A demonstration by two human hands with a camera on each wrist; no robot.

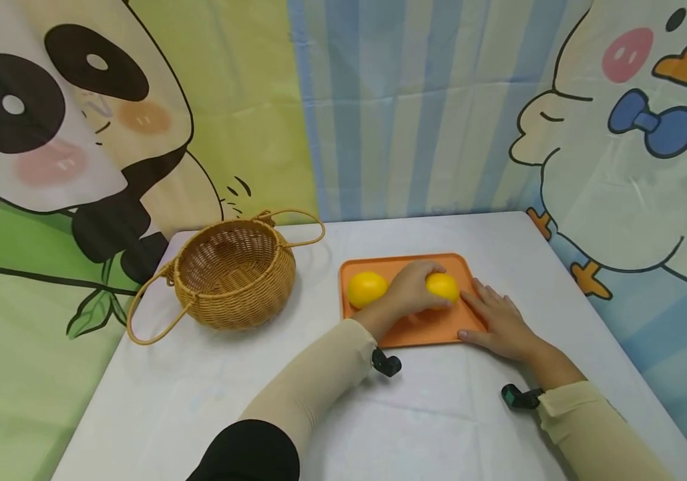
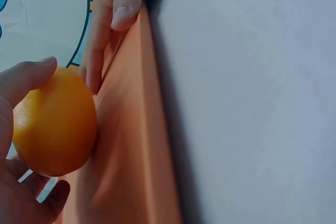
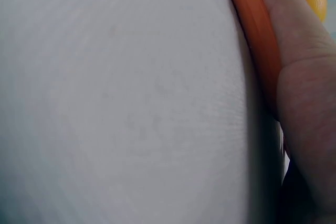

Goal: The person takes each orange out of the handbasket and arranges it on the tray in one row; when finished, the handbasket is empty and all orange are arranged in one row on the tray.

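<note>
My left hand [image 1: 408, 290] reaches over the orange tray [image 1: 424, 332] and grips a yellow lemon [image 1: 444, 286] at its right side. In the left wrist view, the thumb lies over the top of this lemon [image 2: 58, 124] and the fingers curl beneath it. Another lemon [image 1: 366, 288] rests on the tray's left part, beside the left wrist. My right hand [image 1: 502, 326] touches the tray's right edge near the front corner, fingers fairly straight. In the right wrist view, its thumb [image 3: 296, 30] lies along the tray's rim.
A wicker basket [image 1: 241, 304] with two loop handles stands at the table's back left. A white cloth [image 1: 415, 421] covers the table. Cartoon-printed curtains [image 1: 379, 113] hang behind and beside it.
</note>
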